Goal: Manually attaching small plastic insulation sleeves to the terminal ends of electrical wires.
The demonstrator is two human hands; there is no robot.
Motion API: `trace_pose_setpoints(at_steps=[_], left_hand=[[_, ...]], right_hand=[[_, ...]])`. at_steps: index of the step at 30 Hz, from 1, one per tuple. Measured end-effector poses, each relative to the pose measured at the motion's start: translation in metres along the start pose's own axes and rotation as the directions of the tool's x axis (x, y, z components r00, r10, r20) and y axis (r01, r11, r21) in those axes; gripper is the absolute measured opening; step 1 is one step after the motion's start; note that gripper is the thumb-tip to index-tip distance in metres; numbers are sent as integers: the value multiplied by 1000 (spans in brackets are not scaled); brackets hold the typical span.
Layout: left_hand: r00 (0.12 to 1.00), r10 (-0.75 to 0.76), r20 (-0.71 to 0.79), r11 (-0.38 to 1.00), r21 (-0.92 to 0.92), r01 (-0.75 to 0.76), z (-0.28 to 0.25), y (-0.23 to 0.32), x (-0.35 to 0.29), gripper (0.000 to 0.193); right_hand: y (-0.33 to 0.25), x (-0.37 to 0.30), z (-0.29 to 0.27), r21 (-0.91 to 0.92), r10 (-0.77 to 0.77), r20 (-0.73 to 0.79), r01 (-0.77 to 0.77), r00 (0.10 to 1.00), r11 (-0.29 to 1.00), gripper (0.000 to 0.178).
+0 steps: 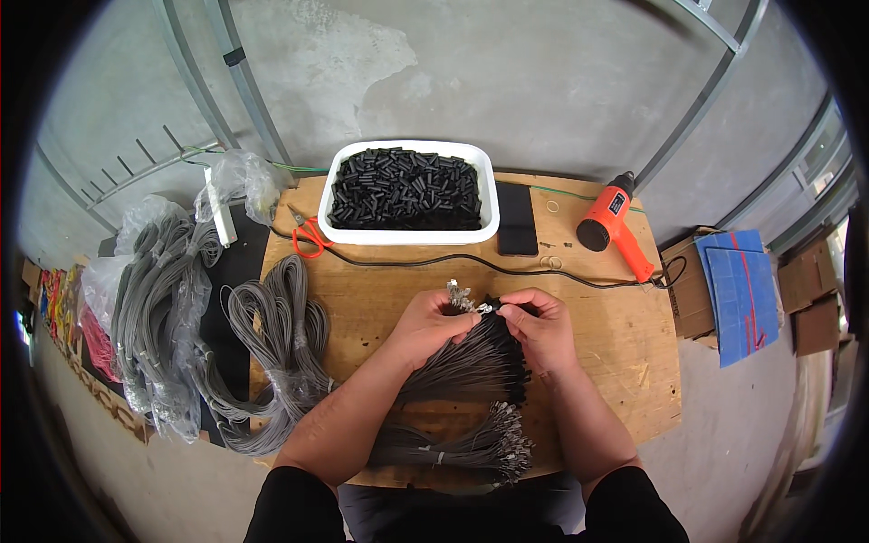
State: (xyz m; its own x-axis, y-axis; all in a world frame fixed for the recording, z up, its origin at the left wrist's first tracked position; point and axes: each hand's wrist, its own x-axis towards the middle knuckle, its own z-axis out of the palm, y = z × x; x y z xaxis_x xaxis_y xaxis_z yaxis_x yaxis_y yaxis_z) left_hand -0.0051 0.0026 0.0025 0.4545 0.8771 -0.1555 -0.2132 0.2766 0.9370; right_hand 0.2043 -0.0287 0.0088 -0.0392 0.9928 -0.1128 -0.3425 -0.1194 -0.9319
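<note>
My left hand (433,328) is closed in a pinch on thin grey cables, and their silvery metal ends (460,295) stick up past the fingertips. Facing it, my right hand (543,333) pinches thumb to forefinger by a bright metal cable end (484,309); what lies between those fingers is too small to tell. Below both hands spreads a fan of grey cables (457,366) with black sleeves along its right edge. Nearer me lies a tied cable bundle (425,450) with bare silvery ends. Beyond the hands stands a white tub (412,237) heaped with short black tubes (405,188).
An orange heat gun (608,217) rests at the right, its black cord crossing behind my hands. Red-handled pliers (312,237) and a dark flat slab (517,220) flank the tub. Coiled grey cables (290,335) cover the left side. Blue folded cardboard (738,294) stands right of the wooden table (625,380).
</note>
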Motion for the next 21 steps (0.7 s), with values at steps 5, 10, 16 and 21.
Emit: trace_pose_setpoints(at_steps=[5, 10, 16, 21], left_hand=[[999, -34, -12, 997, 64, 35, -1, 0, -1, 8], [999, -34, 1, 997, 68, 33, -1, 0, -1, 14], [999, -34, 8, 998, 55, 33, -2, -1, 0, 15], [997, -56, 44, 998, 41, 54, -4, -1, 0, 15]], right_hand=[[1, 0, 0, -100, -46, -26, 43, 999, 994, 13], [2, 0, -2, -99, -78, 20, 79, 997, 992, 12], [0, 0, -4, -97, -36, 51, 41, 998, 994, 11], [0, 0, -3, -110, -47, 54, 53, 997, 993, 12]])
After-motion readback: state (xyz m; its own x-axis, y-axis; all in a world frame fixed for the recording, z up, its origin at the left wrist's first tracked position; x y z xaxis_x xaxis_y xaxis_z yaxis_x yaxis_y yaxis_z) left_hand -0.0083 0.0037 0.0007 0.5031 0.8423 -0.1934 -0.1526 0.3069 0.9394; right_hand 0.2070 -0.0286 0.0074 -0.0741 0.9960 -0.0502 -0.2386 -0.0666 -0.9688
